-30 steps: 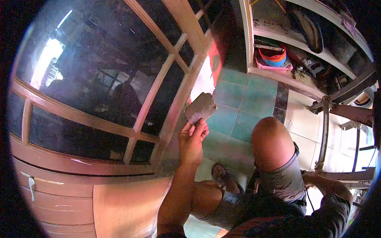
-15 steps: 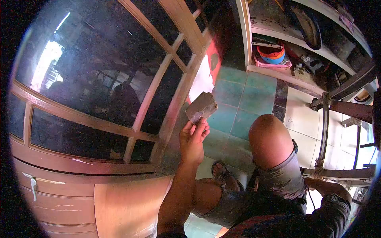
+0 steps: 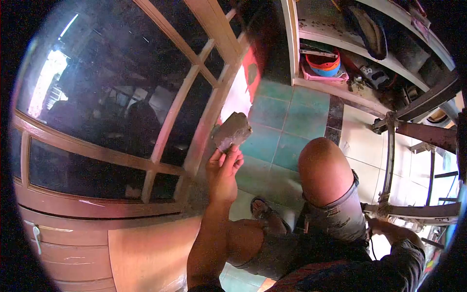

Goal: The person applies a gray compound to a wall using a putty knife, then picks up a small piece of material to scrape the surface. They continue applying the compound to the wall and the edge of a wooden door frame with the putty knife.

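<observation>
My left hand (image 3: 225, 168) is raised in front of the wood-framed glass panel, thumb and fingers closed on a worn grey-brown rectangular piece (image 3: 233, 131) that looks like folded sandpaper. The piece is pinched at its lower edge and tilts up away from the palm. Beside it is the brown wooden frame (image 3: 202, 127), with dark panes (image 3: 112, 97). My right hand (image 3: 377, 227) is low at the right, beside my thigh and close to a metal-looking bar; its fingers are hidden.
Green tiles (image 3: 265, 114) cover the floor ahead, with pale tiles (image 3: 362, 131) farther right. A shelf unit (image 3: 335, 87) holds an orange and blue container (image 3: 326, 63) in a pink tray (image 3: 311, 75). A rack of bars (image 3: 389, 165) stands at the right. Wooden drawers (image 3: 73, 253) are lower left.
The whole view has shifted slightly, so most things sit a little farther left. My left hand keeps the same hold on the grey-brown piece.
</observation>
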`<state>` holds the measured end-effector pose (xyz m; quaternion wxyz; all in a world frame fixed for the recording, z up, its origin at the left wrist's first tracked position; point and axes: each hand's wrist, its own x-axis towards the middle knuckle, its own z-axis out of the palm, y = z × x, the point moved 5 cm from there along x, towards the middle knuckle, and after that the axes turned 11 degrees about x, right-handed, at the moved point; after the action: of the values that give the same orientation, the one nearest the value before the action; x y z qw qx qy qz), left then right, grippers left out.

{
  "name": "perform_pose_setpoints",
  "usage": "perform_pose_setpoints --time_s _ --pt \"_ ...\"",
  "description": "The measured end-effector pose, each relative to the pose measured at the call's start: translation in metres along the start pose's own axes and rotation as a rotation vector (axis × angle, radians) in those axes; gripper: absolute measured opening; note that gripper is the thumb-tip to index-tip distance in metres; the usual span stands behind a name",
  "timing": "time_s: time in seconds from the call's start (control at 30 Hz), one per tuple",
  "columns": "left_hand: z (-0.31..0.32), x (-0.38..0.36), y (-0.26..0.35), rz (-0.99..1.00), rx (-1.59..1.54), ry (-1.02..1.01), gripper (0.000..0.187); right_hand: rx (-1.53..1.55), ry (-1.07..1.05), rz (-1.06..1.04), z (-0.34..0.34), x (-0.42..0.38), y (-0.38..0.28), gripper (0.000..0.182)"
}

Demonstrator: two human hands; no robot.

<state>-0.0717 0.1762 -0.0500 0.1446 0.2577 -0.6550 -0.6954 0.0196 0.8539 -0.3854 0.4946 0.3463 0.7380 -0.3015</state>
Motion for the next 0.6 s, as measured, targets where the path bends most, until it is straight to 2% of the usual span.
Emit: perform_pose_setpoints --time_s 0.07,0.1,0.13,0.17,0.2,0.23,0.27,0.3,0.33,0.37,0.4,0.43,0.47,0.5,0.53,0.57,0.6 --pt "-0.001 -0.001 0.001 0.002 -0.015 0.016 0.023 0.049 -0.005 -0.171 -0.006 0.024 -0.048 0.071" --pt "0.0 -0.002 0.002 0.007 -0.016 0.014 0.023 0.678 -0.076 -0.244 -0.001 0.048 -0.075 0.069" --pt "0.0 -0.003 0.002 0.014 -0.016 0.012 0.022 0.121 0.172 -0.535 0.004 -0.041 -0.159 0.063" --pt "0.0 -0.003 0.0 0.007 -0.02 0.016 0.022 0.505 0.02 -0.676 0.003 0.024 -0.172 0.057" --pt "-0.001 -0.003 -0.003 0.006 -0.007 0.012 0.022 0.748 -0.2 -0.759 0.026 -0.047 -0.234 0.052" --pt "0.0 -0.003 -0.004 0.007 0.009 0.002 0.022 0.65 -0.153 -1.04 0.039 -0.171 -0.29 0.051" --pt "0.002 -0.004 -0.003 0.009 0.012 -0.003 0.022 0.533 0.186 -1.53 0.027 -0.152 -0.301 0.05" --pt "0.002 -0.005 -0.002 0.011 0.039 0.011 0.022 -0.06 0.693 -1.448 0.012 -0.172 -0.344 0.051" --pt "0.002 -0.004 0.0 0.017 0.062 0.032 0.021 0.541 0.232 -1.29 0.007 -0.219 -0.369 0.055" --pt "0.003 -0.003 0.001 0.023 0.057 0.045 0.021 0.765 0.215 -1.163 -0.007 -0.236 -0.389 0.058" --pt "0.006 -0.003 0.001 0.053 0.05 0.024 0.022 0.75 0.249 -1.301 -0.023 -0.238 -0.408 0.06" --pt "0.009 -0.004 0.001 0.087 0.044 -0.001 0.022 0.878 0.2 -1.296 -0.022 -0.274 -0.428 0.061" --pt "0.012 -0.004 0.001 0.094 0.042 0.0 0.022 0.912 0.171 -1.413 -0.008 -0.335 -0.445 0.055" --pt "0.015 -0.003 0.001 0.102 0.024 -0.01 0.02 0.772 0.098 -1.604 -0.003 -0.345 -0.458 0.047" --pt "0.018 -0.002 0.002 0.112 0.008 -0.022 0.019 0.686 -0.036 -1.575 0.008 -0.366 -0.47 0.041" --pt "0.022 -0.002 0.006 0.125 0.011 -0.029 0.019 0.515 0.008 -1.558 0.025 -0.378 -0.483 0.041" --pt "0.025 -0.003 0.008 0.131 -0.005 -0.003 0.019 0.398 -0.163 -1.629 0.044 -0.39 -0.495 0.036"
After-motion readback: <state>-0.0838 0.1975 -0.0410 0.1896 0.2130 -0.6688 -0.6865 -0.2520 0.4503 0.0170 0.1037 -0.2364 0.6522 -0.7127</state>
